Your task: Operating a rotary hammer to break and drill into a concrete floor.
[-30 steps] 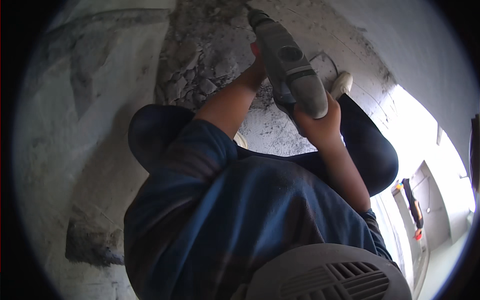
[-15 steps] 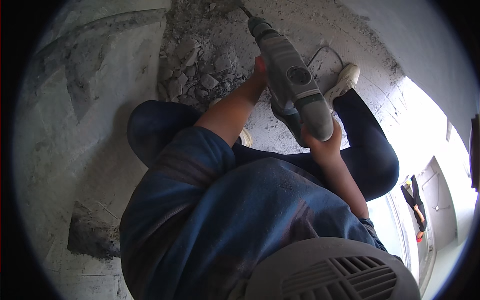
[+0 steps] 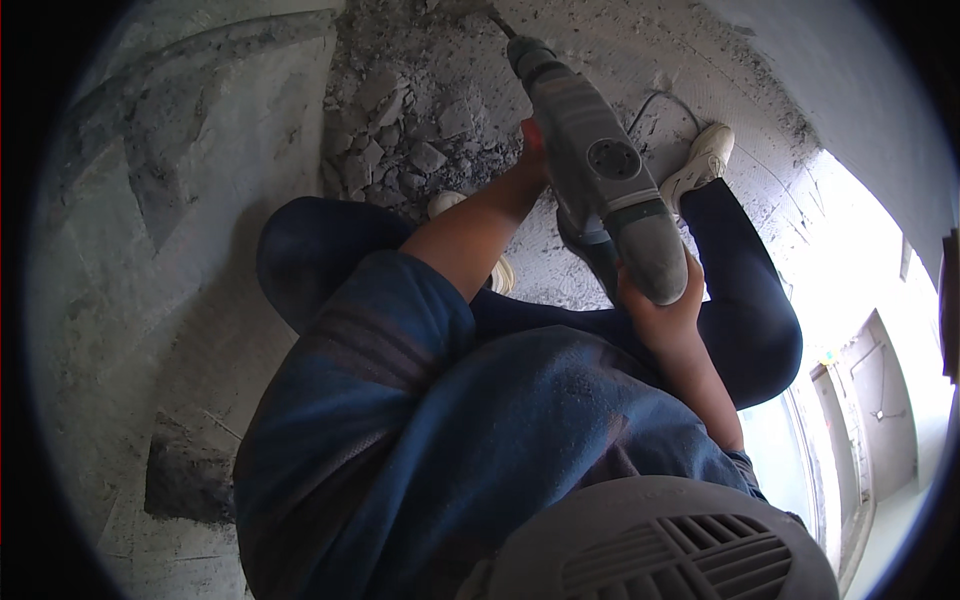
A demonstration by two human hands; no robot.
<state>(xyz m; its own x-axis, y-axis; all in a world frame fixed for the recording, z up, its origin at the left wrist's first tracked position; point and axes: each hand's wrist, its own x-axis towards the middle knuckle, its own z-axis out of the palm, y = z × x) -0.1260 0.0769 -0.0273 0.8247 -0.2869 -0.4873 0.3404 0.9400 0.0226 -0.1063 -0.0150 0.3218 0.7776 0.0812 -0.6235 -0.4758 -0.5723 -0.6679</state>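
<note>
A dusty grey-green rotary hammer [image 3: 595,150] slants across my front, its thin bit [image 3: 500,22] aimed at the rubble at the far side. My right hand [image 3: 668,308] is closed around its rear handle, partly hidden by the tool's rounded back end. My left hand [image 3: 534,158] is closed at the tool's left side towards the front; something red shows there, and the fingers are mostly hidden behind the body. Where the bit's tip meets the rubble is too dark to tell.
Broken grey chunks [image 3: 400,140] lie heaped left of the hammer, beside a rough plastered wall [image 3: 200,130]. A cable [image 3: 655,97] loops over the dusty floor near my right shoe [image 3: 703,160]. My bent knees flank the tool. A bright opening [image 3: 830,220] lies to the right.
The hammer and both hands have shifted slightly right and nearer to me, still gripped. The person at the far right has mostly gone from sight.
</note>
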